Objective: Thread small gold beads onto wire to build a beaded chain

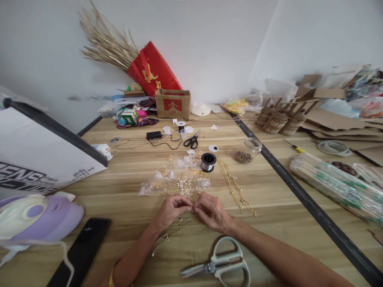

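Observation:
Thumb and fingers of my left hand (174, 210) are pinched together, meeting the pinched fingertips of my right hand (212, 212). Whatever lies between the fingertips is too small to make out. A beaded chain (172, 231) runs from under the fingertips down to the left across the table. Just beyond my hands lie loose gold and clear beads (184, 186), some on small plastic bags (146, 189). A spool of silvery wire (208, 162) stands behind them. Gold chains (230, 181) lie to the right. Light-handled scissors (220, 265) rest below my right hand.
At left are a phone (82, 251), a purple and white appliance (44, 217) and a white box (44, 155). Black scissors (192, 140) and a bead jar (244, 156) sit farther back. Wrapped sticks (335, 183) lie right. A paper bag (172, 104) stands near the wall.

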Demonstrator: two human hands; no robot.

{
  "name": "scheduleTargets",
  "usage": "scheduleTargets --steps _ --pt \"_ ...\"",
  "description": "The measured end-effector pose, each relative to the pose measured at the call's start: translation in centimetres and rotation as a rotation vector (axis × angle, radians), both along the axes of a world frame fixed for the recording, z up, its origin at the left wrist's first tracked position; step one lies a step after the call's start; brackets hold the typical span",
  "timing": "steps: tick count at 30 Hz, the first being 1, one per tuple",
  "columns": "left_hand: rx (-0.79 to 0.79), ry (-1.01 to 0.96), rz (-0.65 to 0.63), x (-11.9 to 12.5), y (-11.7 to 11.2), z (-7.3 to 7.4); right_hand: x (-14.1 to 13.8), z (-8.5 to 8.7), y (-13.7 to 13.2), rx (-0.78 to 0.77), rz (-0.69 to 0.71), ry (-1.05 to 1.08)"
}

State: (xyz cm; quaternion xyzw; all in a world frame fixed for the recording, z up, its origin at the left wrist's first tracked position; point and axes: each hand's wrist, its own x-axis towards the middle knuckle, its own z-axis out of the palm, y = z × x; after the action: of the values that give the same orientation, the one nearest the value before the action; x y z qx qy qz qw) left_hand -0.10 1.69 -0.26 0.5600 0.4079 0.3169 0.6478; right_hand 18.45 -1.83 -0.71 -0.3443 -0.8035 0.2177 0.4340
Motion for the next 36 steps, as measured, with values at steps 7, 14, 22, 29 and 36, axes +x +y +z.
scheduleTargets --steps 7,14,22,29,36 --pt "0.019 0.023 -0.009 -0.09 -0.09 0.1 -0.06 -0.24 -0.08 0.001 0.011 -0.003" --pt "0.023 -0.007 -0.025 -0.19 0.01 -0.37 -0.15 -0.15 -0.01 0.015 0.004 0.008" --pt "0.008 0.016 -0.006 -0.19 0.06 -0.25 0.0 -0.28 -0.06 0.009 -0.001 0.028" --pt "0.001 0.01 0.005 -0.2 0.08 -0.17 0.03 -0.26 -0.12 0.005 0.001 0.025" --pt "0.01 0.011 0.0 -0.21 0.13 0.06 -0.05 0.0 -0.12 0.013 -0.004 0.02"
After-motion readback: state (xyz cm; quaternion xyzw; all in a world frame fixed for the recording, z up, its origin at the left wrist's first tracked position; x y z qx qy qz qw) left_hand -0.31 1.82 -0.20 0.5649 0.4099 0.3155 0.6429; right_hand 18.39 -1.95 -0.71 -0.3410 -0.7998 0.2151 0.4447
